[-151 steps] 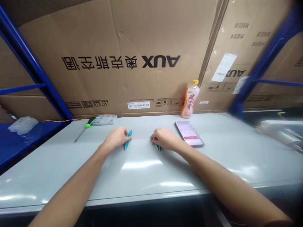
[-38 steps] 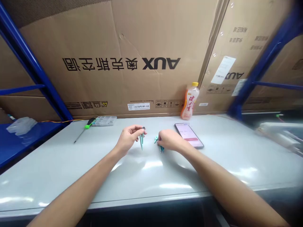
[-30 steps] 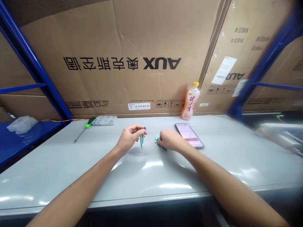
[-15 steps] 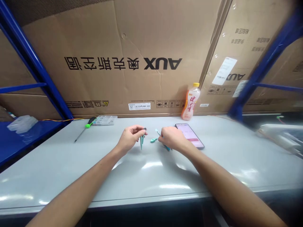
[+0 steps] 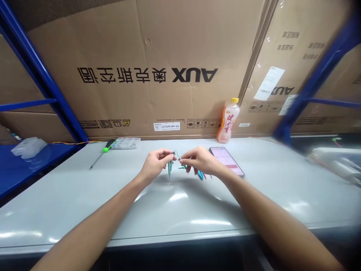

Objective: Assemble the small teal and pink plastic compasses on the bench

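Observation:
My left hand pinches a green two-legged piece like a drawing compass, its pointed legs hanging down and a dark part at its top. Between the fingertips of my right hand is a thin green piece with a pale, clear-looking end. That end comes close to the dark top in my left hand; whether they touch, I cannot tell. Partly hidden behind the right fingers, a small green part lies on the table. Blue pieces and thin pinkish ones lie just below the right hand.
On the grey table, a phone lies right of my right hand. Behind it stands a drink bottle. A screwdriver and a clear plastic case are at back left. Large cartons and blue rack posts close off the back.
My right hand has lifted the thin green piece off the table and brought it left, up to the piece in my left hand. The left hand has hardly moved.

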### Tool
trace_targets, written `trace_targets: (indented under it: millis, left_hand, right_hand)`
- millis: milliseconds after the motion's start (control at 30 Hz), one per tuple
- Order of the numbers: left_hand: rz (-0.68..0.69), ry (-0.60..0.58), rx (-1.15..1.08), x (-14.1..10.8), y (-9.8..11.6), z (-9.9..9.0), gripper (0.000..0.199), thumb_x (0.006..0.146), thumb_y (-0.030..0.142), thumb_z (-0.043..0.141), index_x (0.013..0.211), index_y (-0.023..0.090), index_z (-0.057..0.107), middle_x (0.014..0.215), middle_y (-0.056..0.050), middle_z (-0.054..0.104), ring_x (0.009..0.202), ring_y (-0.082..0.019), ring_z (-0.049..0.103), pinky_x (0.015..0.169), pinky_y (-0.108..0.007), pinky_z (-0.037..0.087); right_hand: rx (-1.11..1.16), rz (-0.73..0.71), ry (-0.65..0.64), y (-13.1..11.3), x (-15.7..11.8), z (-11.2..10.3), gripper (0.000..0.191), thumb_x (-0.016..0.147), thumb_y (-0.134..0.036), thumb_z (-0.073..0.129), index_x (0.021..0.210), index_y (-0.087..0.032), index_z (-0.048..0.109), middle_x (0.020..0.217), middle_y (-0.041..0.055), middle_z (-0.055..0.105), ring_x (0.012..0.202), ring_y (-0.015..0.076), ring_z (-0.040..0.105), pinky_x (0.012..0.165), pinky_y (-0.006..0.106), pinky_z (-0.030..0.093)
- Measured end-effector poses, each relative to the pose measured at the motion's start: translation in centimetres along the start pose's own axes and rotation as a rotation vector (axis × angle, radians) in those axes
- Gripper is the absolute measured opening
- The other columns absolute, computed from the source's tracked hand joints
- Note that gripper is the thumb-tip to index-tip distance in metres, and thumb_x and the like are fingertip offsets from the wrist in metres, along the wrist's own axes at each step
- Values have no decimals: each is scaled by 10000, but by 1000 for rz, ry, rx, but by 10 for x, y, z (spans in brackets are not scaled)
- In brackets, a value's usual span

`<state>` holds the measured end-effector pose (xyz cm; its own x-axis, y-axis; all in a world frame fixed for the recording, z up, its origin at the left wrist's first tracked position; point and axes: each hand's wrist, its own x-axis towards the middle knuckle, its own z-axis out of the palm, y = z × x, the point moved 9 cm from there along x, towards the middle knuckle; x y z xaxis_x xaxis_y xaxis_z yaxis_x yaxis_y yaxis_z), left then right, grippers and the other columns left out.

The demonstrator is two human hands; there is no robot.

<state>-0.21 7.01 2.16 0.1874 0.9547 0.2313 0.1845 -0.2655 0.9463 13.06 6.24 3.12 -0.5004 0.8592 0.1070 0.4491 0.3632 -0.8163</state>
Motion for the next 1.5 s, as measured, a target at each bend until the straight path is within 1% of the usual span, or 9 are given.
trace_targets:
  millis: [233,400,700,967,1067,1167,1267,1367,1500]
  left_hand:
    - [24,-16,-7,-3,5,3,238,747,357,620,872,161,666,809,-57,705,710,-161,584,553,-252,412]
    - [31,-1,2,-4,7,3,229,741,351,622,869,168,673,808,-54,707,688,-153,587,544,-249,422]
    - [53,36,44,-7,9,1,276,753,397,603,891,167,670,829,-68,700,745,-189,616,554,-266,452]
    - [83,78,117,-9,12,-1,273,756,422,607,877,188,679,903,-60,689,793,-200,610,680,-315,474]
    - [71,91,104,-10,12,-1,265,756,432,609,865,200,677,888,-52,687,785,-198,605,674,-311,469]
    - [61,105,81,-10,10,-2,258,757,446,612,804,198,663,832,-41,682,747,-184,601,638,-288,456]
    - [66,128,75,-9,10,-3,274,762,464,605,741,193,641,778,-36,672,706,-172,589,597,-271,440]
    - [83,144,86,-10,11,-3,272,772,463,592,750,196,641,758,-32,654,687,-164,571,585,-268,435]
    - [116,149,71,-12,16,-1,272,786,447,580,751,181,627,744,-26,629,677,-149,556,614,-266,441]
  right_hand:
    - [14,-31,-2,8,4,4,278,796,-398,576,795,-143,685,633,38,645,538,130,611,420,196,470]
    - [3,-25,15,5,2,2,255,801,-390,572,745,-156,657,645,43,651,552,147,627,448,228,491]
    - [-38,46,67,1,-3,2,255,814,-374,553,734,-147,635,594,45,660,549,146,638,475,208,464]
    - [-42,88,59,7,-2,5,241,822,-365,546,753,-154,637,632,39,683,545,130,621,482,201,458]
    - [-37,81,60,5,-3,6,241,824,-367,543,738,-162,635,638,41,686,552,134,618,462,203,446]
    - [-29,66,63,1,-4,9,249,823,-370,544,710,-165,629,623,41,680,567,144,627,442,201,426]
    - [13,40,68,-2,-3,16,260,832,-360,531,711,-156,637,622,43,675,575,143,635,478,206,450]
    - [131,12,63,-2,0,24,258,834,-349,528,747,-145,660,674,51,681,608,138,646,539,215,493]
    - [235,0,31,-2,3,31,291,820,-397,545,767,-145,680,697,55,676,648,156,651,521,221,509]
